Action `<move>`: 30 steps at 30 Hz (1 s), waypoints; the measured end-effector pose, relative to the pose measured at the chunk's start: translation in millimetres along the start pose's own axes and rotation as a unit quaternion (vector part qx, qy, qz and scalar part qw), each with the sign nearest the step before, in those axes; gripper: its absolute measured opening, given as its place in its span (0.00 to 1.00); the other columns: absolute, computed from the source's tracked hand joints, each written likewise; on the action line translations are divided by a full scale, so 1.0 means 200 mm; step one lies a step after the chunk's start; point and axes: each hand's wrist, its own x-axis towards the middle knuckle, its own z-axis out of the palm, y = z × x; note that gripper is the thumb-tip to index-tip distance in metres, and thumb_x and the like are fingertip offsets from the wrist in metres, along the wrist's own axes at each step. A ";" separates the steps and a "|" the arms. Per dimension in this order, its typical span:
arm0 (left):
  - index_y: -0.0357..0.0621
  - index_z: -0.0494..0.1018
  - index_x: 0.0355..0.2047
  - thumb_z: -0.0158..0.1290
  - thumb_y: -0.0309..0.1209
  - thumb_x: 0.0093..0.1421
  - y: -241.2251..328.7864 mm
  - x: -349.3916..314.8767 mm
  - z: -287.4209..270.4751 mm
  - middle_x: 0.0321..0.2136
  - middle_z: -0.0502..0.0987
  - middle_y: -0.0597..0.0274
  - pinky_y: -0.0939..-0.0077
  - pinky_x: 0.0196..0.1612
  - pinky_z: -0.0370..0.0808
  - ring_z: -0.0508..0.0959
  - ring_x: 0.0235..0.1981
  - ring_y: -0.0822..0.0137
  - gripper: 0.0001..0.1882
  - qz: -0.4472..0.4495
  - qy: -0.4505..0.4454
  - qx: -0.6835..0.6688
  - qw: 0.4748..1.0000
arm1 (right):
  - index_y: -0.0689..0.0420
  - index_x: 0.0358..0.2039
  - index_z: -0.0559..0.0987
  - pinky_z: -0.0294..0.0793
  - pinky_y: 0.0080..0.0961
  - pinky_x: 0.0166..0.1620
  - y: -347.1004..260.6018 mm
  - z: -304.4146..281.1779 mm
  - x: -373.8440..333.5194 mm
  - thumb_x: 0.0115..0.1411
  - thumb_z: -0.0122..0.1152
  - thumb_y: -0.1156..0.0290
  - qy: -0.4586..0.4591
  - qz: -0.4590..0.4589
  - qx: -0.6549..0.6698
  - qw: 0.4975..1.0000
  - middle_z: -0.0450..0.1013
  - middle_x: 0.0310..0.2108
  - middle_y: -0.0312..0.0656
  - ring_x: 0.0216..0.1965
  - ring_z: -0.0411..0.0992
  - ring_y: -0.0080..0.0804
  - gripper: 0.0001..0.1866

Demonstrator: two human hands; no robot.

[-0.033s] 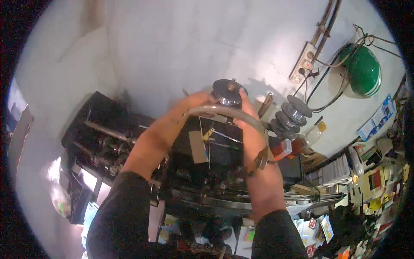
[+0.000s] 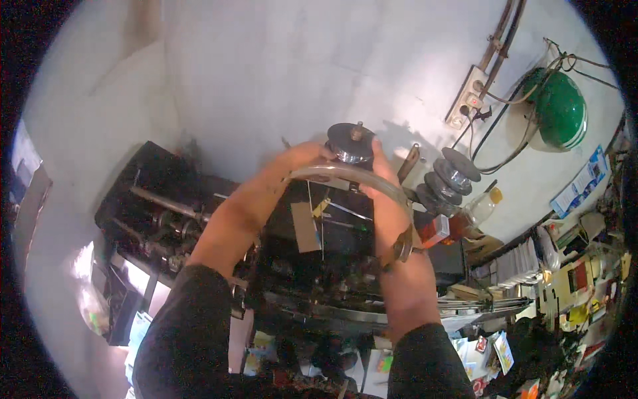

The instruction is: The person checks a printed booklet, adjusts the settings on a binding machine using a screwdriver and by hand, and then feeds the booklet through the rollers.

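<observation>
At the far end of my reach, a black-flanged spool (image 2: pixel 345 136) wound with shiny wire sits on an upright metal spindle (image 2: pixel 357 132). My left hand (image 2: pixel 312 154) closes against the spool's left side. My right hand (image 2: pixel 379 169) grips its right side, fingers along the rim. Some fingertips are hidden behind the spool and a pale curved guard or tube (image 2: pixel 345 173), which arches in front of both wrists. Below my arms lies a dark machine (image 2: pixel 286 253) with a brown cardboard piece (image 2: pixel 305 226) on it.
Several similar spools (image 2: pixel 448 176) are stacked on the right, near a clear bottle with a yellow cap (image 2: pixel 485 205) and a small orange-and-white box (image 2: pixel 435 231). A green lamp shade (image 2: pixel 558 110) and a power strip (image 2: pixel 467 96) with cables are on the wall. Paper stacks (image 2: pixel 515 269) crowd the right.
</observation>
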 end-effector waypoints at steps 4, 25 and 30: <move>0.35 0.71 0.36 0.50 0.29 0.57 -0.04 0.05 -0.04 0.33 0.75 0.53 0.70 0.37 0.78 0.78 0.31 0.63 0.10 0.004 0.109 -0.084 0.990 | 0.49 0.50 0.67 0.64 0.22 0.28 0.04 -0.06 0.19 0.53 0.51 0.37 0.055 0.066 0.241 0.967 0.64 0.41 0.40 0.35 0.64 0.28 0.33; 0.39 0.75 0.23 0.54 0.27 0.49 0.01 0.12 -0.25 0.21 0.75 0.60 0.63 0.23 0.73 0.77 0.26 0.65 0.04 0.060 0.223 0.045 0.972 | 0.60 0.40 0.73 0.70 0.52 0.44 -0.04 0.07 0.13 0.63 0.40 0.57 0.037 -0.071 0.139 0.987 0.73 0.40 0.45 0.39 0.74 0.44 0.20; 0.46 0.76 0.26 0.53 0.30 0.53 0.10 0.18 -0.27 0.22 0.77 0.59 0.54 0.28 0.73 0.74 0.20 0.52 0.03 0.207 0.124 0.787 0.568 | 0.61 0.43 0.70 0.72 0.51 0.45 -0.03 0.03 0.14 0.64 0.41 0.55 0.012 -0.082 0.162 0.983 0.73 0.41 0.45 0.37 0.74 0.46 0.21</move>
